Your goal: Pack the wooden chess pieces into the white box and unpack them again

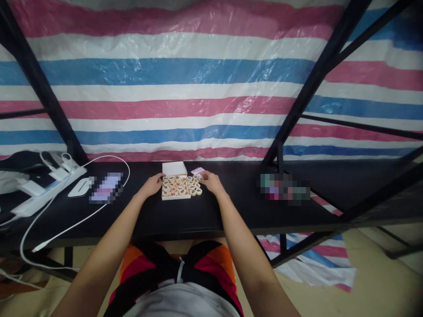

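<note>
An open white box (176,197) of round xiangqi pieces (176,186), marked in red and black, sits on the black desk, its lid (174,168) lying behind it. My left hand (153,184) is at the box's left side, with fingers closed on its upper left corner. Several loose pieces (194,192) lie in a cluster against the right side of the box. At the cluster's far right edge is my right hand (211,182), its fingers bent together on a piece; the fingertips are partly hidden. A small printed card (198,171) lies just behind that hand.
To the left lie a blurred phone (106,188), a white pad (80,187), a power strip (49,189) and a white cable (74,215). A blurred colourful item (283,187) is at the right. Black metal posts (299,105) and a striped sheet (185,70) stand behind.
</note>
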Tool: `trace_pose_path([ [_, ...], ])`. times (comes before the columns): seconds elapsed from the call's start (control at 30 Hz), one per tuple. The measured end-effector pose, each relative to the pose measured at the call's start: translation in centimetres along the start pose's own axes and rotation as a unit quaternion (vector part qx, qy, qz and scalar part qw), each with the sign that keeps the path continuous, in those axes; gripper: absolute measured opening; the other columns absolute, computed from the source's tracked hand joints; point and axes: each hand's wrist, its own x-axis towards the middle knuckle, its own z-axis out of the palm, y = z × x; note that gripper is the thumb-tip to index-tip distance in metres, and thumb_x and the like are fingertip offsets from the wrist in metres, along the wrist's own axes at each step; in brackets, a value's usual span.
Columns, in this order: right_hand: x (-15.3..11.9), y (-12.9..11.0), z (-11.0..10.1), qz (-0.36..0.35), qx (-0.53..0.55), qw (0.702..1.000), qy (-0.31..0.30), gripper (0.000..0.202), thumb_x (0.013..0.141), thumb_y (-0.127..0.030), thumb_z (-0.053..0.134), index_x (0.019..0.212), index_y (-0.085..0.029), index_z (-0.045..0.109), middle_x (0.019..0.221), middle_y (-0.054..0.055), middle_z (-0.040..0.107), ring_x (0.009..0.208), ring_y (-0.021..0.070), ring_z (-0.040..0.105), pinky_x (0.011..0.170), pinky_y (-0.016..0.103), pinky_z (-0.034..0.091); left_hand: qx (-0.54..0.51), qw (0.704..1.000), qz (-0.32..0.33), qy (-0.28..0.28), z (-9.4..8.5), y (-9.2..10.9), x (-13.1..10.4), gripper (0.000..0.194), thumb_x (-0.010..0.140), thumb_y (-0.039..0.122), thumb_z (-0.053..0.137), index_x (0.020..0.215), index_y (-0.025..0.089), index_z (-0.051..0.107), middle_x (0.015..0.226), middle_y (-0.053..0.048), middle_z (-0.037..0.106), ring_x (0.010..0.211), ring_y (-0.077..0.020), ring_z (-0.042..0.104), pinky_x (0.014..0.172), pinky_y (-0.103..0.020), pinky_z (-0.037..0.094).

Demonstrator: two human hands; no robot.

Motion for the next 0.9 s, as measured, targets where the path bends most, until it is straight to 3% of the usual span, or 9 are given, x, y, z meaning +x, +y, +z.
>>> trace_pose_path([
  [0.37, -0.12, -0.60, 0.13, -0.046, -0.066, 0.997, 0.008, 0.019, 0.075, -0.014, 0.061, 0.093, -0.017, 0.065, 0.093, 0.005, 0.066, 0.084, 0.0146, 0.061, 0.084, 0.027, 0.046, 0.000, 1.000, -0.002, 0.000, -0.03, 0.05, -0.07, 0.043, 0.079, 0.015, 0.041, 0.118, 0.019, 0.057, 0.084, -0.004, 0.067, 0.073, -0.0154, 0.060, 0.070, -0.023, 0.041],
  [0.73, -0.25, -0.82, 0.34, -0.124, -0.101, 0.987, 0.009, 0.053, 0.069, 0.005, 0.041, 0.111, -0.019, 0.063, 0.118, 0.007, 0.056, 0.110, 0.0168, 0.052, 0.099, 0.030, 0.038, -0.001, 1.000, -0.001, -0.003, 0.03, -0.05, 0.04, 0.042, 0.079, 0.016, 0.041, 0.118, 0.018, 0.057, 0.082, -0.004, 0.066, 0.073, -0.0165, 0.060, 0.070, -0.025, 0.042],
  [0.9, -0.17, -0.86, 0.48, -0.163, -0.126, 0.978, -0.016, 0.058, 0.063, 0.007, 0.038, 0.109, -0.017, 0.065, 0.120, 0.007, 0.058, 0.112, 0.0175, 0.051, 0.102, 0.032, 0.035, 0.005, 1.000, -0.002, -0.001, -0.01, 0.08, -0.05, 0.043, 0.079, 0.016, 0.040, 0.118, 0.019, 0.057, 0.083, -0.004, 0.067, 0.072, -0.0160, 0.060, 0.070, -0.024, 0.042],
])
